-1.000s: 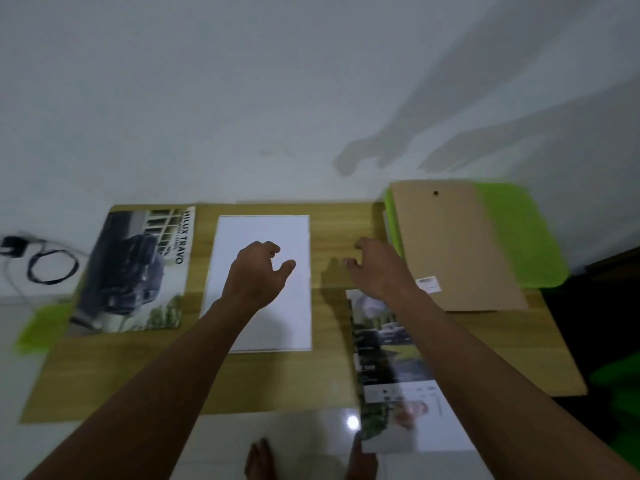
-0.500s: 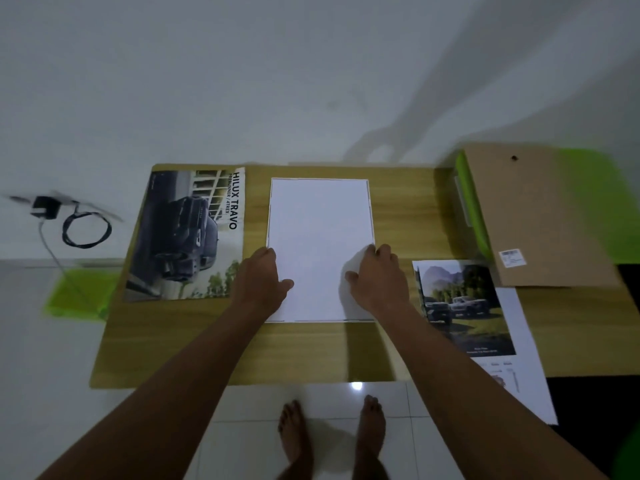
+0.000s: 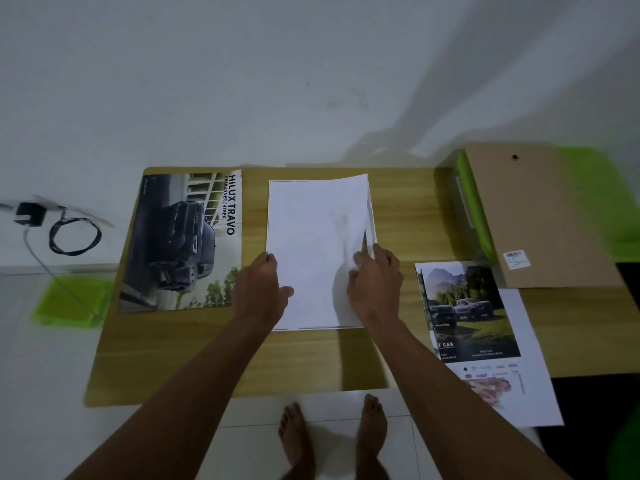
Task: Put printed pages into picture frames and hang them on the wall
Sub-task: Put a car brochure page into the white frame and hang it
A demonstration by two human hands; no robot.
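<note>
A blank white sheet (image 3: 311,237) lies mid-tabletop (image 3: 311,358) near the far edge, its right side curling up. Left hand (image 3: 259,292) grips its left edge; right hand (image 3: 375,285) pinches the lifted right edge.

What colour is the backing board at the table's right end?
Plain brown backing board, small white barcode sticker; head view shows it best.

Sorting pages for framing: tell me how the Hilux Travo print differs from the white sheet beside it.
The print shows a dark truck and lettering; the sheet faces up blank white. The print lies flat and untouched; the sheet has its right edge lifted and is held by the left hand and right hand. Both lie on the table, long sides running away from the person.
</note>
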